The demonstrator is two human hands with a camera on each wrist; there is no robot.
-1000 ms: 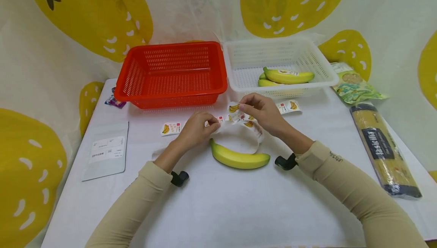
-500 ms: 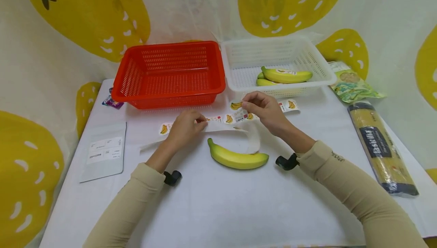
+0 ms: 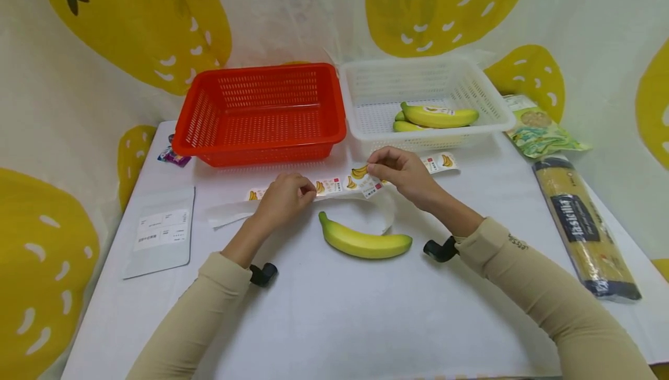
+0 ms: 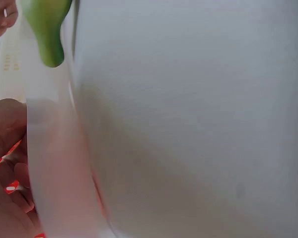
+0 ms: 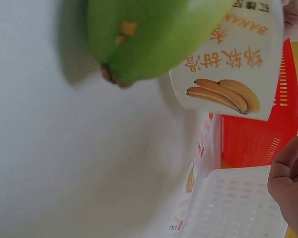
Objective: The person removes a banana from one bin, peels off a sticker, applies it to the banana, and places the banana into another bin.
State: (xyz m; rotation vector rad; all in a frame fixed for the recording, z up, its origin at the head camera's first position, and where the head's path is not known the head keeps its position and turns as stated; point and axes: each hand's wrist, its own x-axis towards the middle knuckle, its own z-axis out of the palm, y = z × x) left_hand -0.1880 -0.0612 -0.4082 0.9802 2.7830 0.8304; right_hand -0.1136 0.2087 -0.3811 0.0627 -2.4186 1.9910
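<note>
While the left hand [image 3: 284, 194] pinched the sticker strip [image 3: 334, 185], the right hand [image 3: 399, 171] pinched one sticker [image 3: 370, 187]. A banana [image 3: 366, 243] lay on the bench [image 3: 334, 310].

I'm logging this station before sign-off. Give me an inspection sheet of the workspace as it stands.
Surface: white table.
Job's things: sticker strip held between both hands; banana lying in front of them.
Clutter: red basket; white basket holding bananas; grey pouch; spaghetti pack; green packet.
Grippers: left hand and right hand each pinch the strip.
Cables: nothing seen.
Surroundings: white backdrop with yellow fruit shapes.
</note>
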